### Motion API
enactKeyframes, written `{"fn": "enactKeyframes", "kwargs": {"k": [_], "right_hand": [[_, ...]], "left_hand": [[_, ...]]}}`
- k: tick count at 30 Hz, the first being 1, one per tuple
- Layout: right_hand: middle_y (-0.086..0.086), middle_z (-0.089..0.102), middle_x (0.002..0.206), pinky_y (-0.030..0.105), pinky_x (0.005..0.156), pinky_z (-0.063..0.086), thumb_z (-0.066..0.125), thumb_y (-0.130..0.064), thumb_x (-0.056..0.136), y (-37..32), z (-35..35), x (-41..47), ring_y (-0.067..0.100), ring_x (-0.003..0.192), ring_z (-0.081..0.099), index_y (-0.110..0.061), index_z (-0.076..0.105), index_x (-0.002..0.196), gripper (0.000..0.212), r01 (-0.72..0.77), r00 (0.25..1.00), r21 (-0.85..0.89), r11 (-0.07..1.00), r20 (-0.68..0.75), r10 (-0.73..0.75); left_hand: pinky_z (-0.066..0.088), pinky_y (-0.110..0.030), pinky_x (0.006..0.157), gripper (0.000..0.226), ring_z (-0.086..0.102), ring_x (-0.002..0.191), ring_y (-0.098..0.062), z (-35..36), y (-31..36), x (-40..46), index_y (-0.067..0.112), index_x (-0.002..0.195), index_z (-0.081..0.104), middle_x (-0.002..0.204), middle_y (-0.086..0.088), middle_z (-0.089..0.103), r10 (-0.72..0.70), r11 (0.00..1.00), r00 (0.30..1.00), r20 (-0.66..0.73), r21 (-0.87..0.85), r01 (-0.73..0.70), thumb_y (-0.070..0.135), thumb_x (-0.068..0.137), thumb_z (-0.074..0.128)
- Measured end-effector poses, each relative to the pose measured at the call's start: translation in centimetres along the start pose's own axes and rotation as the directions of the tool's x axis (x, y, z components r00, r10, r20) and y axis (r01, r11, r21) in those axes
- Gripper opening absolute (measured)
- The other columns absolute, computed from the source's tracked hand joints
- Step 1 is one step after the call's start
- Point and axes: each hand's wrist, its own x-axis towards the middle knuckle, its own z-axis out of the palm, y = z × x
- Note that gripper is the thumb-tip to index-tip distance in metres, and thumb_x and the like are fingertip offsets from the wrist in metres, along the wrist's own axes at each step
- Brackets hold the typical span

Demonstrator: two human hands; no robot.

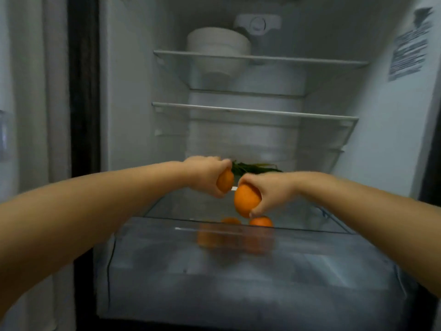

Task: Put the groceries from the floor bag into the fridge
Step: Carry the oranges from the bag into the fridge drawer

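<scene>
- Our left hand (205, 173) had its grip curled round one orange (225, 180); our right hand (270, 194) clamped a second orange (245, 199).
- Both oranges hung above the open clear drawer (214, 271), inside its front rim.
- Drawer held two more oranges (261, 221), near its middle.
- Green leaves (253, 168) lay behind our hands.
- White bowl (218, 44) sat on the top glass shelf (260, 59); middle shelf (255, 111) below.

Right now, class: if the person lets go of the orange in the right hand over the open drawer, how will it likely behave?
The orange looks round and smooth, so it would probably roll once it lands. The clear drawer has raised walls that should contain it. It may bump the two oranges already lying inside.
</scene>
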Motion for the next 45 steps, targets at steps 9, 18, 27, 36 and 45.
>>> {"fn": "enactKeyframes", "kwargs": {"k": [9, 18, 27, 36, 45], "right_hand": [[0.007, 0.049, 0.133, 0.042, 0.092, 0.047, 0.072, -0.043, 0.077, 0.3, 7.9, 7.5, 0.028, 0.114, 0.053, -0.025, 0.033, 0.135, 0.072, 0.19, 0.909, -0.057, 0.98, 0.387, -0.153], [0.008, 0.051, 0.126, 0.036, 0.083, 0.044, 0.069, -0.04, 0.082, -0.4, 9.3, 6.8, 0.028, 0.108, 0.054, -0.026, 0.031, 0.132, 0.064, 0.285, 0.897, -0.014, 0.958, 0.357, -0.262], [0.001, 0.044, 0.133, 0.031, 0.088, 0.04, 0.069, -0.038, 0.082, -0.3, 9.0, 7.3, 0.023, 0.116, 0.049, -0.03, 0.031, 0.138, 0.068, 0.22, 0.884, 0.046, 0.974, 0.414, -0.22], [0.0, 0.057, 0.123, 0.033, 0.092, 0.051, 0.065, -0.042, 0.085, 0.5, 5.2, 7.2, 0.018, 0.105, 0.06, -0.025, 0.041, 0.136, 0.059, 0.021, 0.947, 0.204, 0.979, 0.31, -0.085], [0.003, 0.07, 0.098, 0.029, 0.068, 0.05, 0.055, -0.026, 0.092, -0.6, 0.2, 1.8, 0.017, 0.082, 0.065, -0.016, 0.064, 0.107, 0.02, -0.015, 0.986, 0.181, 0.983, -0.162, 0.045]], "left_hand": [[0.052, -0.042, 0.091, 0.056, 0.055, 0.1, -0.024, 4.3, -2.0, 5.3, 0.019, 0.121, 0.044, 0.106, 0.0, 0.05, 0.022, 0.996, 0.824, 0.566, -0.082, 0.03, 0.037, 0.078, 0.073], [0.056, -0.042, 0.079, 0.043, 0.053, 0.084, -0.025, 12.0, -4.3, 3.2, 0.009, 0.118, 0.048, 0.094, -0.006, 0.052, -0.058, 0.995, 0.595, 0.802, -0.002, 0.1, 0.022, 0.083, 0.07], [0.053, -0.042, 0.082, 0.064, 0.052, 0.109, -0.027, 12.7, -4.3, 2.9, 0.015, 0.134, 0.039, 0.139, -0.009, 0.042, -0.063, 0.967, 0.53, 0.846, -0.079, 0.241, 0.027, 0.082, 0.073], [0.048, -0.038, 0.094, 0.072, 0.047, 0.121, -0.025, 6.4, -3.8, 2.5, 0.018, 0.144, 0.031, 0.141, -0.009, 0.041, -0.108, 0.975, 0.642, 0.759, -0.044, 0.216, 0.042, 0.085, 0.065], [0.051, -0.033, 0.085, 0.026, 0.061, 0.1, -0.027, 0.1, -1.8, -0.6, 0.016, 0.108, 0.067, 0.109, -0.005, 0.067, -0.167, 0.972, 0.985, 0.034, -0.164, 0.171, 0.029, 0.087, 0.057]]}}
